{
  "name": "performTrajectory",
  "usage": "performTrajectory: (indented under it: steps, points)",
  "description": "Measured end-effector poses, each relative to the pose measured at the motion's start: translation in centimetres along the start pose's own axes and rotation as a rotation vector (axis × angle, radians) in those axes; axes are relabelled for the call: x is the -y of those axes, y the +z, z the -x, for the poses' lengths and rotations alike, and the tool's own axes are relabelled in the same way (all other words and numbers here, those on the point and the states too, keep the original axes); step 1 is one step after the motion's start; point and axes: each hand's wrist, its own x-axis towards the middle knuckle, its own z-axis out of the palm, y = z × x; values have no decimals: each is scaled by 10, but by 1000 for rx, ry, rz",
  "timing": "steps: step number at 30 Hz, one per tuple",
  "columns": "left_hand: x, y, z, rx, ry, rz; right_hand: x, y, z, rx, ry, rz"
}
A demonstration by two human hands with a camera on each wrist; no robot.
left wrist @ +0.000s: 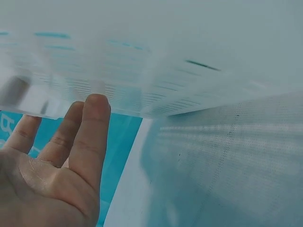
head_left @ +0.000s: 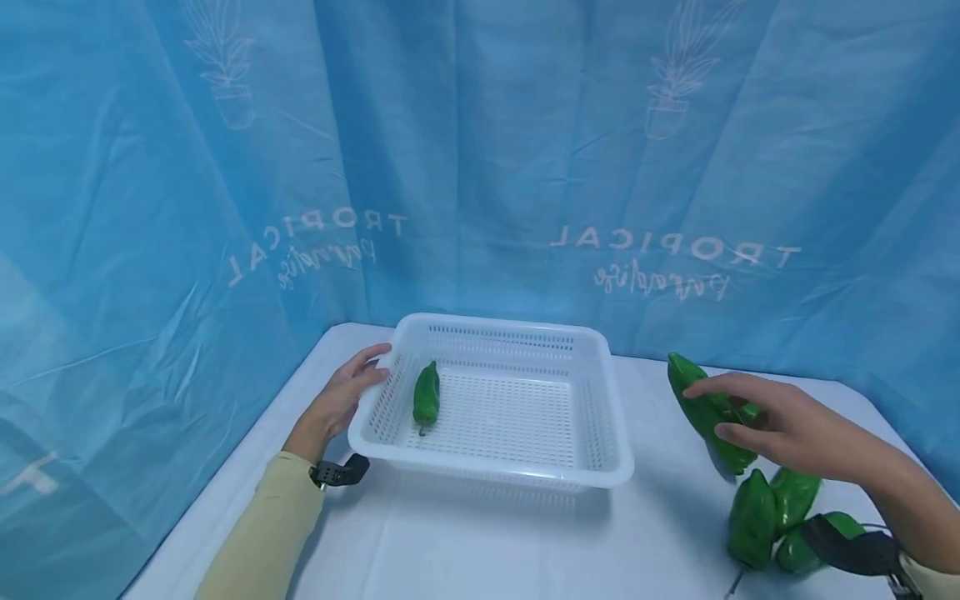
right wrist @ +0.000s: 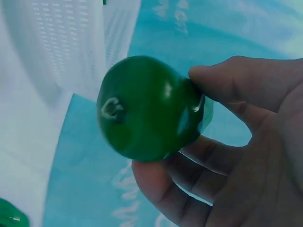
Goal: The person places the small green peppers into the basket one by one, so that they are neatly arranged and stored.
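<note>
A white plastic basket with slotted walls stands at the middle of the table. My left hand is at its left end, fingertips right at the rim. In the left wrist view the fingers reach up straight against the basket's outer wall. One green pepper lies inside the basket near the left wall. To the right of the basket, my right hand holds a long green pepper between thumb and curled fingers. The right wrist view shows this glossy pepper end on.
Several more green peppers lie together on the white table under my right wrist. A blue curtain with white print surrounds the table at the back and sides.
</note>
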Motion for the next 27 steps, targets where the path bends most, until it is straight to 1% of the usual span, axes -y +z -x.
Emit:
performTrajectory:
  steps: [3,6,9,13,17,22,27]
  points:
    - [-1,0,0,-1,-1,-4,17,-12,-20,80,-27,21]
    - [-1,0,0,-3,-4,-8,36,-23,-40,158,-58,68]
    - [-1,0,0,-6,-5,-4,56,-31,-58,197,-99,98]
    - [-1,0,1,-8,0,-3,78,-35,-77,217,-156,137]
    - [1,0,2,-6,-5,-9,95,-34,-91,255,-196,154]
    - [2,-1,2,-1,1,-16,109,-28,-103,320,-182,157]
    - [2,0,-1,-8,0,-7,121,-15,-115,408,-149,160]
